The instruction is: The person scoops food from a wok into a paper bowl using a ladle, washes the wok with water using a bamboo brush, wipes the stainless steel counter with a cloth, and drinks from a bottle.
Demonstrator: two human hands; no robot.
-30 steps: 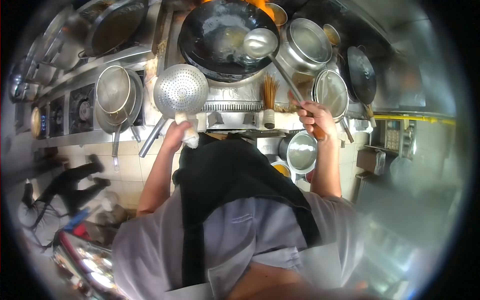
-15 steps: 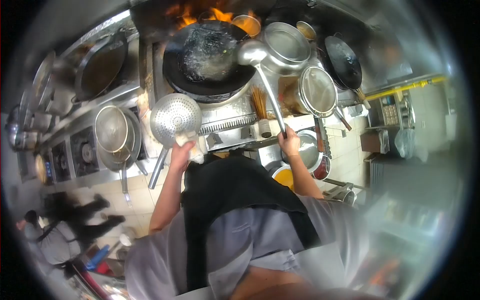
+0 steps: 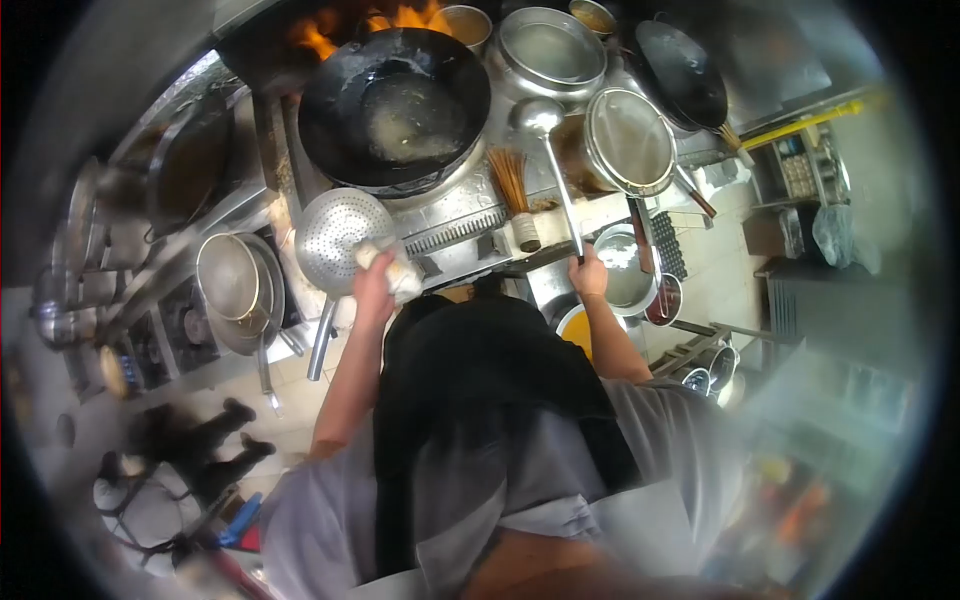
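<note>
My left hand (image 3: 373,287) is closed around a folded, stained white cloth (image 3: 400,278). Right beside it lies a perforated skimmer (image 3: 335,235), its handle pointing toward me. In my right hand (image 3: 591,277) is the dark-ended handle of a steel ladle (image 3: 562,180). The ladle's bowl is to the right of the wok, near a round mesh strainer (image 3: 630,140). The black wok (image 3: 325,125) sits on the burner with a pale pool of liquid at its bottom.
Flames (image 3: 405,17) rise behind the wok. A bamboo brush (image 3: 512,190) stands by its front right. Behind the ladle is a steel pot (image 3: 553,50). A second wok (image 3: 680,75) stands at right. Another person (image 3: 150,500) is at the lower left.
The ladle's bowl has moved away from the wok's right edge toward the strainer. The wok's liquid, spread and splashing before, now pools at the bottom. The view has shifted slightly.
</note>
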